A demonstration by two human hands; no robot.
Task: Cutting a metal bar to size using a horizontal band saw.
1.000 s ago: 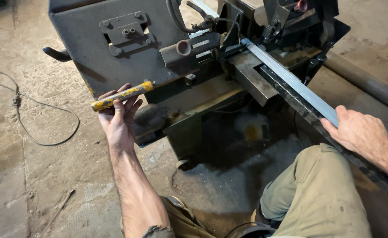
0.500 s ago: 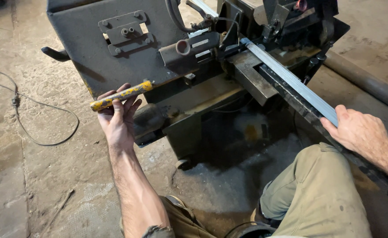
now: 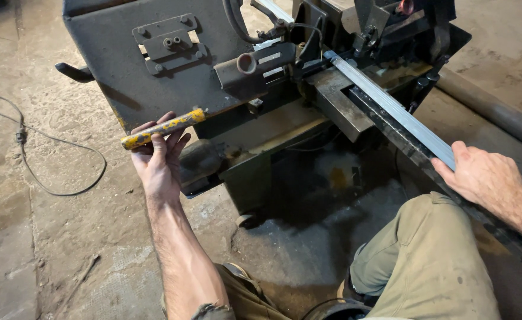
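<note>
My left hand (image 3: 159, 159) is wrapped around a worn yellow handle bar (image 3: 165, 128) that sticks out from the lower edge of a dark grey metal-cutting saw machine (image 3: 154, 71). My right hand (image 3: 486, 175) rests on the near end of a long grey metal profile (image 3: 391, 109). The profile lies along the machine's feed bed and runs up into the vise and saw head (image 3: 361, 35). My knee in olive trousers (image 3: 427, 261) sits below the right hand.
A black cable (image 3: 53, 172) loops on the dusty concrete floor at the left. A thick metal pipe (image 3: 498, 112) lies at the right behind the bed. A black lever knob (image 3: 74, 72) juts from the machine's left side. A stick (image 3: 80, 278) lies on the floor.
</note>
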